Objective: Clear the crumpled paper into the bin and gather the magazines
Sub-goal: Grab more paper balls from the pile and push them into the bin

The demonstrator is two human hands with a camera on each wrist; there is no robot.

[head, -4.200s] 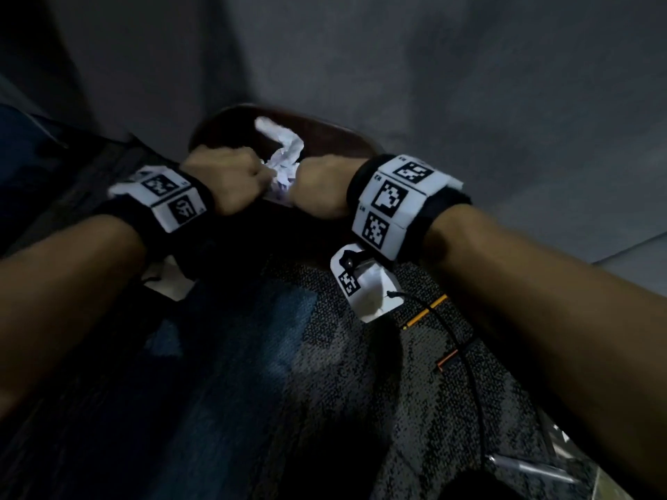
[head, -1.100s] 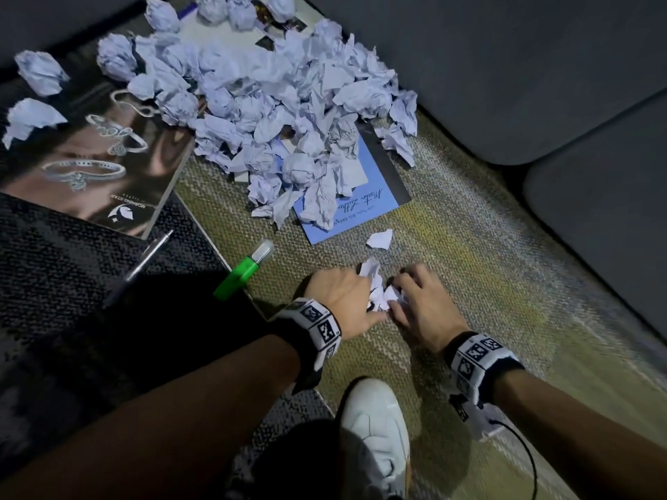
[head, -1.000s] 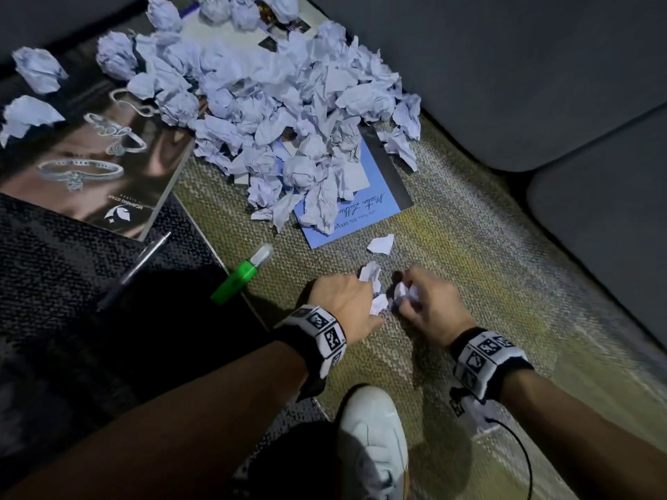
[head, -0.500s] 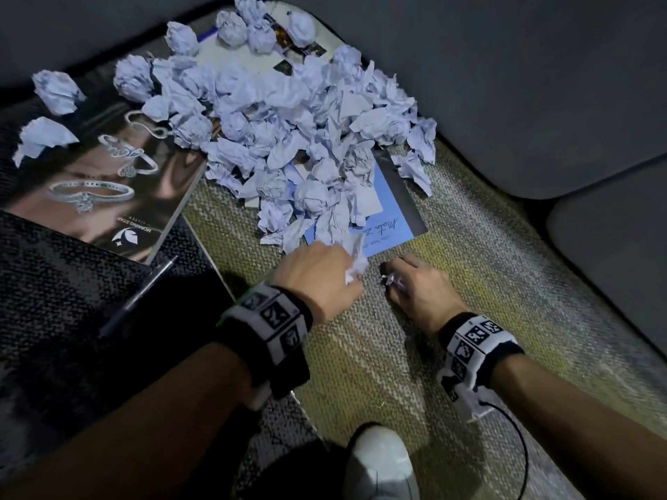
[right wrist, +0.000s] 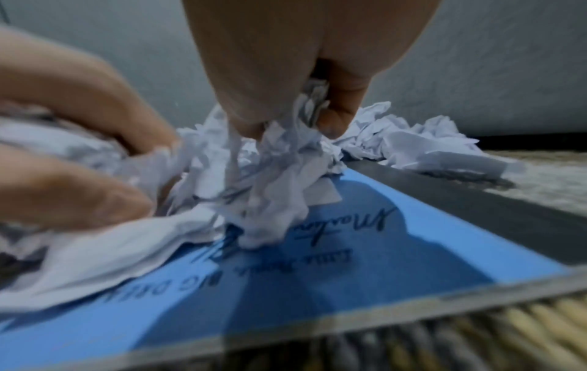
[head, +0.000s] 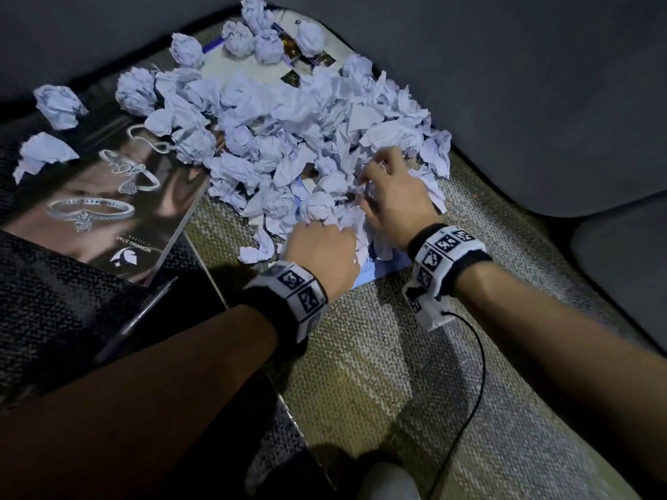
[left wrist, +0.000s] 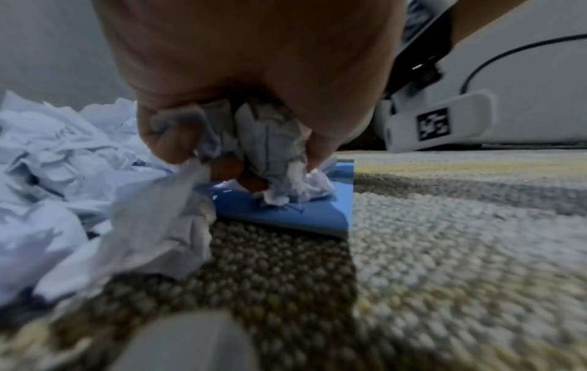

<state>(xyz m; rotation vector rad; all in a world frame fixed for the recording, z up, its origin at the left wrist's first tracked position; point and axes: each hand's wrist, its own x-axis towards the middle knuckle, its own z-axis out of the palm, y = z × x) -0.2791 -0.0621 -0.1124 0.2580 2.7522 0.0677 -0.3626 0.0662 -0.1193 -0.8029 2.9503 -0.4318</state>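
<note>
A big heap of crumpled white paper (head: 288, 131) lies on the carpet and covers most of the magazines. My left hand (head: 321, 247) grips a wad of crumpled paper (left wrist: 267, 150) at the near edge of the heap, over the blue magazine (left wrist: 286, 210). My right hand (head: 389, 196) reaches into the heap just right of it, its fingers curled round more crumpled paper (right wrist: 273, 170) above the blue magazine (right wrist: 349, 263). A dark jewellery magazine (head: 108, 203) lies to the left, with loose paper balls on it. No bin is in view.
A grey sofa (head: 505, 84) borders the carpet at the back and right. A pen (head: 144, 312) lies on the dark carpet patch at the left. My white shoe (head: 386, 481) shows at the bottom edge. A photo magazine (head: 303, 55) peeks out behind the heap.
Both hands have moved forward from the small scraps on the bare carpet into the near edge of the heap, and they now hold paper over the blue magazine.
</note>
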